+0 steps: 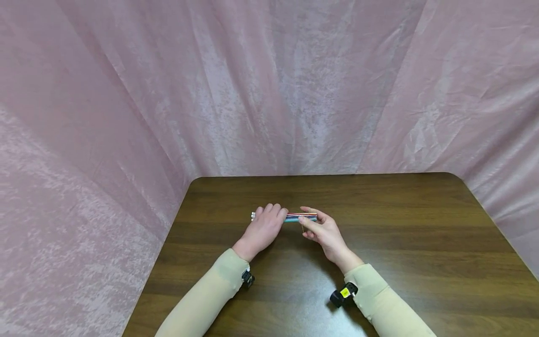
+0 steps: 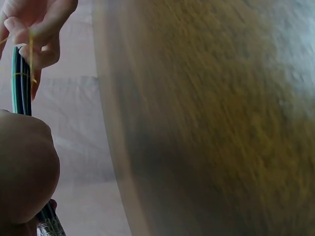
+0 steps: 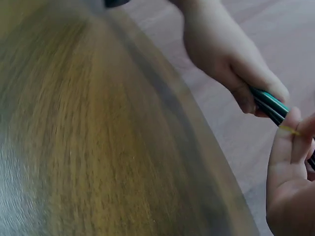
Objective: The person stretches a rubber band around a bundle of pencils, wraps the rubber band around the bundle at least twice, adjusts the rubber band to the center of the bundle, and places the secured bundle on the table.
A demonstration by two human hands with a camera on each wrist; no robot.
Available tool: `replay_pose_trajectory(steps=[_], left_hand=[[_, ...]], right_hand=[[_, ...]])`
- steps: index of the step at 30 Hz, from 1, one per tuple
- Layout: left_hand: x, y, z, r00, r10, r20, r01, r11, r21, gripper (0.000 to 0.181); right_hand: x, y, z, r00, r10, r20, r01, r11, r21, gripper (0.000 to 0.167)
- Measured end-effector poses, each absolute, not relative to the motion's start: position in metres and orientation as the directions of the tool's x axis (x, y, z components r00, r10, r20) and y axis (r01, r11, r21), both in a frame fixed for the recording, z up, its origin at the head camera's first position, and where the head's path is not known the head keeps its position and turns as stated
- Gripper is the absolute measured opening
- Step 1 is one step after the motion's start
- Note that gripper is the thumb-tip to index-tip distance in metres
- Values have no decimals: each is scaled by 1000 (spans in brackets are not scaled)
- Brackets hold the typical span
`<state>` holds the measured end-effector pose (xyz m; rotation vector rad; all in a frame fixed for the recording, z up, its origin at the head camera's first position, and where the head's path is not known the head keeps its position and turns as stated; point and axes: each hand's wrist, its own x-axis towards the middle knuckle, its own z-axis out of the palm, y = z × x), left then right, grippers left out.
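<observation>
A bundle of thin pencil-like sticks [image 1: 292, 218], with blue, teal and reddish sides showing, lies level above the table between both hands. My left hand [image 1: 263, 229] grips it around the left part, pale ends poking out beyond. At the bundle's right end, my right hand [image 1: 328, 236] has its thumb and fingers bent round a thin yellow band. In the left wrist view the band [image 2: 31, 56] stretches from the right fingers to the bundle [image 2: 20, 98], which it also crosses. The right wrist view shows the band [image 3: 289, 130] beside the right fingertips.
The brown wooden table [image 1: 404, 243] extends below and around the hands. Behind it and at the left hangs a pink curtain [image 1: 273, 93]. Small black cameras sit on both wrists, the right one [image 1: 343, 294] with a yellow label.
</observation>
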<state>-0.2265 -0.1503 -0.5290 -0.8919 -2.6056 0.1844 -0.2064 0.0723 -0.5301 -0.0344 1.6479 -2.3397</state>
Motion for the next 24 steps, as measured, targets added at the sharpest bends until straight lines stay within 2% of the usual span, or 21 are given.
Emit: replay_pose_trajectory(steps=[6,12,15,18,20,22,24], left_hand=[[-225,-147,-529,-727,608,319,552,794,-256,12],[-222,-139,-525,-730,627,272,595,779,-197,15],[-221,-137,-523,-749,617,242,595,787,-162,15],[-221,-137,-520,-774,590,231,577,807,-127,19],[-221,-138,-519,-788,571,230,562,820,-108,24],[-222,-139,-517,-799,560,221,556,827,-85,31],[-222,-139,-517,-810,549,205,551,833,-50,36]], right_hand=[[-211,68,-532,-974,-205,-95,124,-133,-983,63],[-217,73,-534,-966,-245,-80,103,-80,-992,76],[-219,77,-538,-971,-229,-69,88,-74,-993,73],[-219,79,-543,-975,-212,-65,87,-95,-992,57],[-217,78,-546,-977,-206,-51,74,-102,-992,40],[-214,77,-548,-979,-202,-11,27,-75,-997,22],[-212,74,-549,-979,-191,67,-70,9,-998,16]])
